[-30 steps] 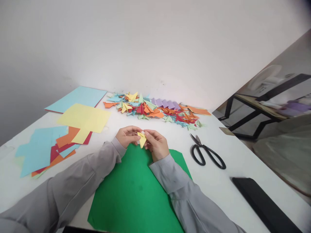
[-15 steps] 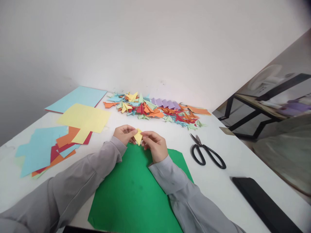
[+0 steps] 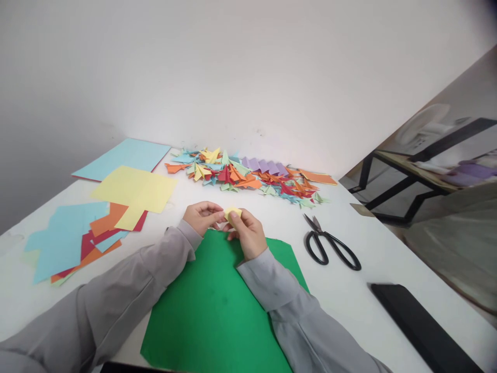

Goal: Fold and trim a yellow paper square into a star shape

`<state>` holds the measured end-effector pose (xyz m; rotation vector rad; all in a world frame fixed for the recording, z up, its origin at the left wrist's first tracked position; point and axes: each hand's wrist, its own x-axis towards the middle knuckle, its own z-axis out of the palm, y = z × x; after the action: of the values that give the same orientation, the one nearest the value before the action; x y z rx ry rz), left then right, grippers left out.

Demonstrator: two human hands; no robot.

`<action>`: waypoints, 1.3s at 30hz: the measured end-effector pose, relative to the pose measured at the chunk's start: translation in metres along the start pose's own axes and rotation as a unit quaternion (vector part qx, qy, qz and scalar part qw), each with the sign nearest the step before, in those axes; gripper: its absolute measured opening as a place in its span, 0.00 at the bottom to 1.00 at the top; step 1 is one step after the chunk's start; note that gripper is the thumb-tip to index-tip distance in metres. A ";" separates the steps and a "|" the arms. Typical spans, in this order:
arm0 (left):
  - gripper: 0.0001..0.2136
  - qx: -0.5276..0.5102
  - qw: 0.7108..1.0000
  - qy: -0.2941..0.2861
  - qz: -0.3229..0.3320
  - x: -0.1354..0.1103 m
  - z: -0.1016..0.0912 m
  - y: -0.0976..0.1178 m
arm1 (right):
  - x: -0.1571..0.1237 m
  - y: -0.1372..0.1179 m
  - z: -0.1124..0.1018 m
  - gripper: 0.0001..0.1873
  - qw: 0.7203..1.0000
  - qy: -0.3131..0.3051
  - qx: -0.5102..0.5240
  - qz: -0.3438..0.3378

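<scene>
A small folded piece of yellow paper [image 3: 234, 211] is held up between my two hands, just above the far edge of a green mat [image 3: 217, 305]. My right hand [image 3: 250, 235] pinches it, with the thumb across its front. From the left, my left hand [image 3: 202, 216] has its thumb and fingers closed at the paper's edge. Fingers cover much of the paper, so its full shape is hidden.
Folded paper pieces in several colours [image 3: 227, 175] lie along the wall. Loose paper sheets [image 3: 134, 189] and cut pieces [image 3: 70, 235] are on the left. Black-handled scissors [image 3: 325, 243] and a long black object [image 3: 419, 326] lie on the right of the white table [image 3: 337, 300].
The yellow paper has shifted slightly right and up and turned, so its downward point no longer shows. My right thumb now lies over it. My left hand has barely moved.
</scene>
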<state>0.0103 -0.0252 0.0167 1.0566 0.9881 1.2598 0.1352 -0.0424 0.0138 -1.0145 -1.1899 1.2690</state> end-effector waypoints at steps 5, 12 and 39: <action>0.14 -0.028 0.999 -0.003 -0.024 0.004 -0.002 -0.003 | 0.002 0.004 -0.001 0.15 0.999 0.015 0.040 0.020; 0.14 -0.021 1.000 -0.009 -0.001 0.001 0.000 -0.002 | 0.003 0.006 -0.003 0.14 0.999 0.017 0.031 0.018; 0.18 -0.029 0.999 -0.003 -0.023 -0.001 0.001 0.001 | 0.002 0.005 -0.002 0.13 0.995 0.026 0.092 0.039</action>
<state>0.0109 -0.0261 0.0182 0.9878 0.9615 1.2404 0.1363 -0.0395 0.0088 -0.9595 -0.9815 1.3785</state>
